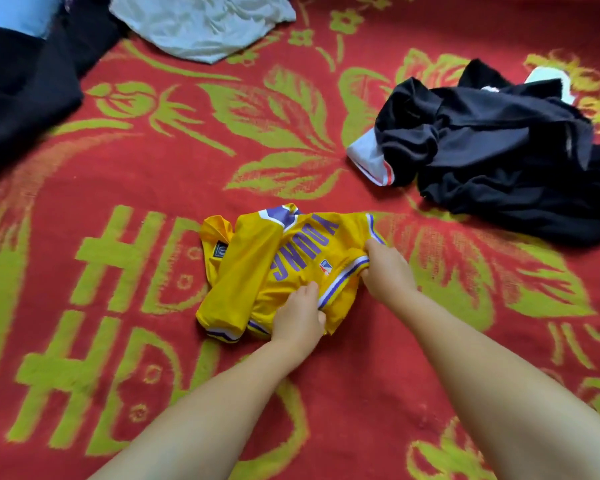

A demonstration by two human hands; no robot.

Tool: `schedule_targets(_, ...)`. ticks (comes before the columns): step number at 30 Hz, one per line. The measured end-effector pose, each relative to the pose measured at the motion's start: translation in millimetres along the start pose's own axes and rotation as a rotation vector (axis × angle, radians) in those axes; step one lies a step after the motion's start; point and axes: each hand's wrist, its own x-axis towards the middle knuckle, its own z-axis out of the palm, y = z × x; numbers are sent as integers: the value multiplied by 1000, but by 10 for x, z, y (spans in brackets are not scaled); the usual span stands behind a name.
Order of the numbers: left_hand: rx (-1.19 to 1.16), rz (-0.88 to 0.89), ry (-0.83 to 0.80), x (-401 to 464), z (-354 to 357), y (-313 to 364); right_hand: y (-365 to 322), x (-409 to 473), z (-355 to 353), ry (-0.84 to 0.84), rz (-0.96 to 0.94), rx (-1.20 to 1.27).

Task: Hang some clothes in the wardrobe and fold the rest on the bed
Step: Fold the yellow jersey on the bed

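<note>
— Red bed cover (125,341) w/ green flowers & lettering filled the whole view. We had the yellow jersey (257,271) lying near-centre on it, already doubled into a small packet. Where were our hands vs. it?

— Both on its near-right side. Left hand (297,318) sat at the near edge, fingers curled into the cloth by the white-purple trim, thumb over the hem, so pinching fabric. Right hand (387,268) was at the right edge, a bit farther off, fingers tucked under the armhole trim, thumb on top. Also pinching, not spread.

— Long axis?

— Near-left to far-right, roughly; lettering read upside down to us. Bulk of the jersey lay left & far of both hands, so we judged the next fold would go away from us or leftward over the packet. Neither hand was clearly nearer; each held its own edge.

— Other stuff?

— Black clothes heap (499,157) far right w/ a white-red bit sticking out, well apart. Pale garment (201,22) at far centre, dark cloth (25,91) far left. All unfolded, so we reckoned plenty left to do. Wardrobe wasn't in view.
</note>
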Motion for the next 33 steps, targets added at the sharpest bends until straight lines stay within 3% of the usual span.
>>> schedule_targets(3,-265,-149,116,27,-381,-106,-155,-58,-293,14,93,236)
schedule_targets(6,-343,-226,163,70,-815,-190,-357,-92,-637,56,33,301)
schedule_targets(12,210,-57,195,-74,-1776,-384,-700,-244,-1386,171,-6,211)
schedule_targets(15,340,-124,209,-225,-2267,-444,-968,-375,-1742,211,-29,102)
schedule_targets(20,26,-188,511,-533,-3204,-466,-1238,-533,-2468,256,13,313)
schedule_targets(23,-172,-144,612,-684,-3690,-475,-1328,-652,-2868,279,-24,386)
schedule_targets(28,-511,82,462,-953,-4147,-210,-1527,-836,-3257,219,-151,426)
schedule_targets(30,-578,34,360,-1055,-4242,-179,-1545,-884,-3374,149,-156,379)
schedule_targets(33,-755,-130,74,-1197,-4238,-168,-1515,-982,-3470,50,-80,179)
